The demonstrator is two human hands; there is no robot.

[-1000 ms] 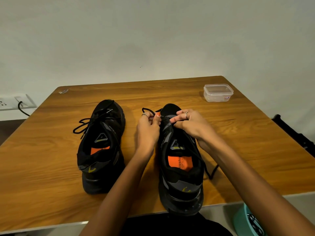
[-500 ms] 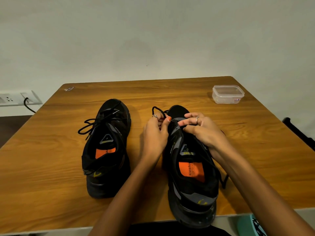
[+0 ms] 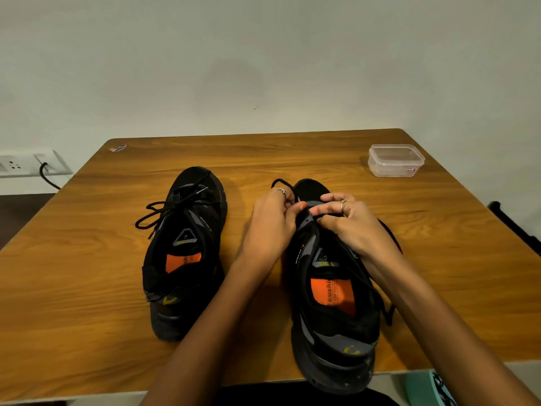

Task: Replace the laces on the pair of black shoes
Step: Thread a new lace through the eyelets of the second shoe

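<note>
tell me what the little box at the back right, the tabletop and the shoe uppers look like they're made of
Box: clear, slightly cloudy plastic with a lid; the wood shows through its walls.
Table: wood or wood-look laminate, orange-brown grain with a soft sheen; which one cannot be told.
Shoes, left and right: matte black textile, probably mesh, with smoother grey overlays and an orange printed insole.

Bare forearms, silver ring on each of the hands, orange-painted thumbnail

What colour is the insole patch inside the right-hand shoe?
Orange, with dark lettering, on the insole patch of the right-hand shoe; the head view shows it.
</note>
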